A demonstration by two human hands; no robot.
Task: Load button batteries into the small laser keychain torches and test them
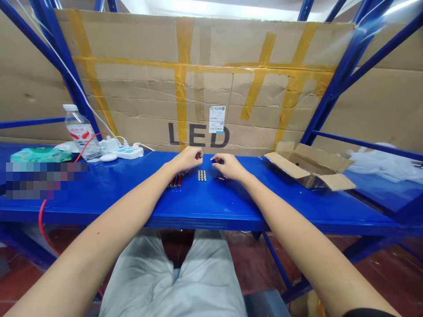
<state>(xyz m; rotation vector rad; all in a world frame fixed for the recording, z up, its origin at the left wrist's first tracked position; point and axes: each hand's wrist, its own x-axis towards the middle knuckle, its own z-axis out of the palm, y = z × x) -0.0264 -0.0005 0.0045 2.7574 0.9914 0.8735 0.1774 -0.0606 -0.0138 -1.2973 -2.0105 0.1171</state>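
My left hand (190,159) hovers over the table with its fingers curled in a pinch. A tiny pale bit shows at its fingertips, too small to name. Below it lie several slim red and dark tubes with shiny metal ends (176,181), partly hidden by the hand. My right hand (228,166) faces it, thumb and finger closed on a small dark-blue piece with a silver tip (213,160). Under that hand, more red and dark small pieces (223,178) lie partly covered. Small round silver pieces (202,175) stand in neat rows between both hands.
An open cardboard box (307,169) sits on the blue table (205,207) at right. To the left are a water bottle (81,134), a white power strip (129,152), a green packet (39,154) and a red cable (41,215). A large cardboard sheet (139,101) closes off the back.
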